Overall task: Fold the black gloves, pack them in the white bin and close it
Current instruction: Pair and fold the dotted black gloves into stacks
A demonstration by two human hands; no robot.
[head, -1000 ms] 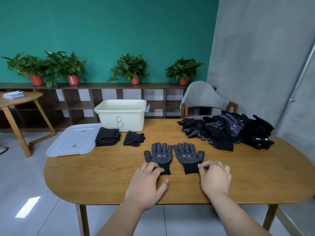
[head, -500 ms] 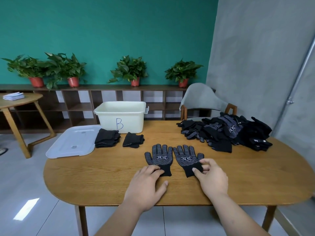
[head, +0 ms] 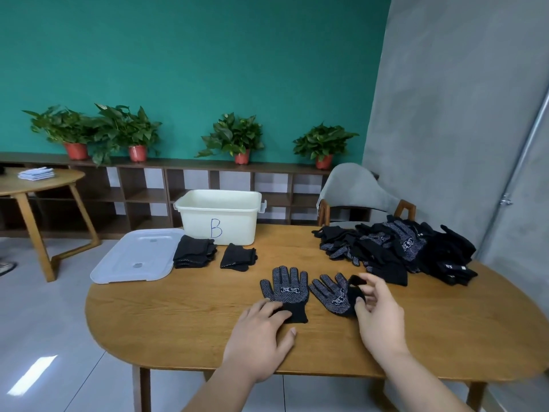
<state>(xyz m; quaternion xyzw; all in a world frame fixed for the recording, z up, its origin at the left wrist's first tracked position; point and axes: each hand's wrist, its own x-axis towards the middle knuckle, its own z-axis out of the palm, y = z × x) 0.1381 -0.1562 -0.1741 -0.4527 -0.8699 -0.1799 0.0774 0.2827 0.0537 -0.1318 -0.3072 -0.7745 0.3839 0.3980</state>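
Two black dotted gloves lie side by side on the wooden table (head: 178, 328). My left hand (head: 258, 337) rests flat on the cuff of the left glove (head: 286, 289). My right hand (head: 377, 316) pinches the cuff of the right glove (head: 331, 292) and has lifted it, curling it over toward the fingers. Two stacks of folded gloves (head: 194, 252) (head: 237, 257) sit in front of the open white bin (head: 219, 217) marked B. Its lid (head: 136, 257) lies flat to the left. A heap of unfolded black gloves (head: 398, 251) is at the right.
A grey chair (head: 359, 191) stands behind the table at the right. A low shelf (head: 148, 185) with potted plants runs along the teal wall. A small round side table (head: 38, 185) stands at the far left.
My right hand took hold of the right glove's cuff and raised it off the table, folding it upward. My left hand stayed on the left glove's cuff.
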